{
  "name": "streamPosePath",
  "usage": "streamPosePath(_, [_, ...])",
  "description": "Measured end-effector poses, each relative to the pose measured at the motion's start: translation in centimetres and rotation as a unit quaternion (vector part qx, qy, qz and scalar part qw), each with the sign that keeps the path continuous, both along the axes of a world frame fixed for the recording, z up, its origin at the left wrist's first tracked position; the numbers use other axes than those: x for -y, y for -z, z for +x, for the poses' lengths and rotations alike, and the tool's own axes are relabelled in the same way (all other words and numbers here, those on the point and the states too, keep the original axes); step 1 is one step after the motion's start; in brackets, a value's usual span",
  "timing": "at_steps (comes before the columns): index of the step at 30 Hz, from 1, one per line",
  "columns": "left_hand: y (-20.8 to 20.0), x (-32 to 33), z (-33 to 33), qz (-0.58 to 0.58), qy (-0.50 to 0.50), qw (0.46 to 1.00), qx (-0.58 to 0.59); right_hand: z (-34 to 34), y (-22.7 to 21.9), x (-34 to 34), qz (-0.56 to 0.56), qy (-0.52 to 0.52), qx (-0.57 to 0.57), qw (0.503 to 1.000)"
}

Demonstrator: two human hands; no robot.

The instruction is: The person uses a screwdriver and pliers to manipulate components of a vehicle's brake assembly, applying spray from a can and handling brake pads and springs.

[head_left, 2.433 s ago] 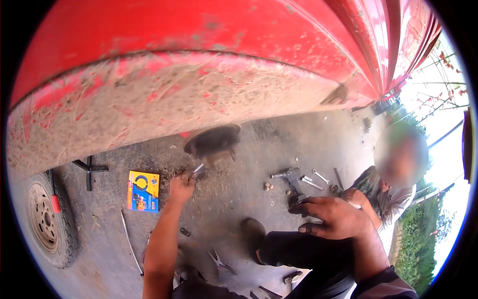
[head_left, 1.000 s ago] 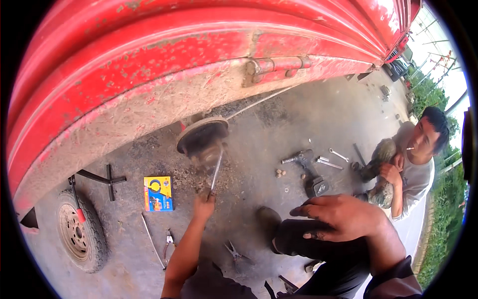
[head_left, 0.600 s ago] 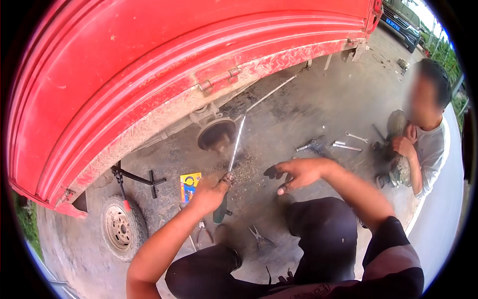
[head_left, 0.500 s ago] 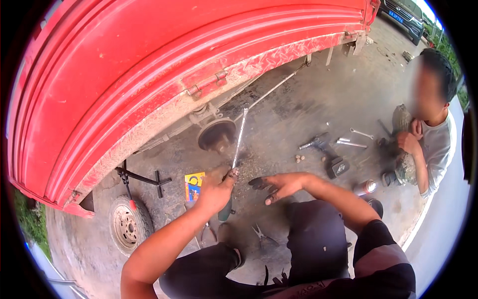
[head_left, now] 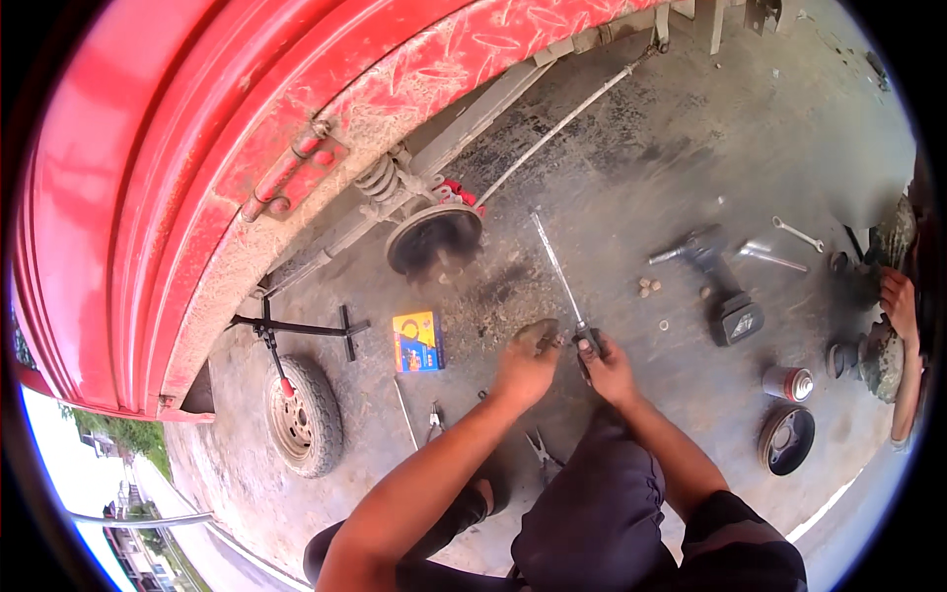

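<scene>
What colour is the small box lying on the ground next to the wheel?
Yellow and blue box, seen in the head view, on the concrete beside the wheel.

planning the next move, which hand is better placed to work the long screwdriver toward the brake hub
Right, probably: the right hand grips the screwdriver by its handle, shaft aimed toward the brake hub. The left hand sits beside it, apparently empty.

Sunlit oil-stained concrete floor (head_left: 691,128)
</scene>
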State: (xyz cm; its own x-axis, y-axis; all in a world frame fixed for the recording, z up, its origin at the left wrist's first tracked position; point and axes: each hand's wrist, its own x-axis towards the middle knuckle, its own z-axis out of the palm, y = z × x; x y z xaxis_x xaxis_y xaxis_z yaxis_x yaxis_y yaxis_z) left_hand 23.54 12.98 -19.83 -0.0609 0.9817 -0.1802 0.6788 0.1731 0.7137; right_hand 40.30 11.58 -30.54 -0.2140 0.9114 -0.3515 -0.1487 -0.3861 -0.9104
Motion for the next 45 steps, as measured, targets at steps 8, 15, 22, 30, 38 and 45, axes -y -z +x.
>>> streamPosePath(8, [-11.6,5.7,-9.2,-0.16,0.234,0.947,-0.149,-1.5,4.7,-5.9,0.21,0.023,0.18,0.961])
streamPosePath(15, [-17.5,11.9,-10.1,-0.186,0.166,0.958,-0.143,-1.8,5.1,-8.1,0.331,0.061,0.121,0.934])
streamPosePath(22, [-15.2,13.9,-11.8,-0.201,0.192,0.942,-0.188,-2.6,6.7,-8.3,0.301,0.069,0.178,0.934])
streamPosePath(30, [-14.7,13.1,-10.9,-0.258,0.241,0.908,-0.228,-4.5,2.3,-12.7,0.388,0.059,0.181,0.902])
streamPosePath(38, [-15.9,13.1,-11.1,-0.119,0.263,0.924,-0.249,2.4,-10.5,-14.1,0.414,-0.009,0.362,0.835])
streamPosePath(45, [-18.2,13.1,-10.2,-0.125,0.281,0.924,-0.225,-3.2,-21.2,-14.1,0.571,-0.086,0.492,0.651])
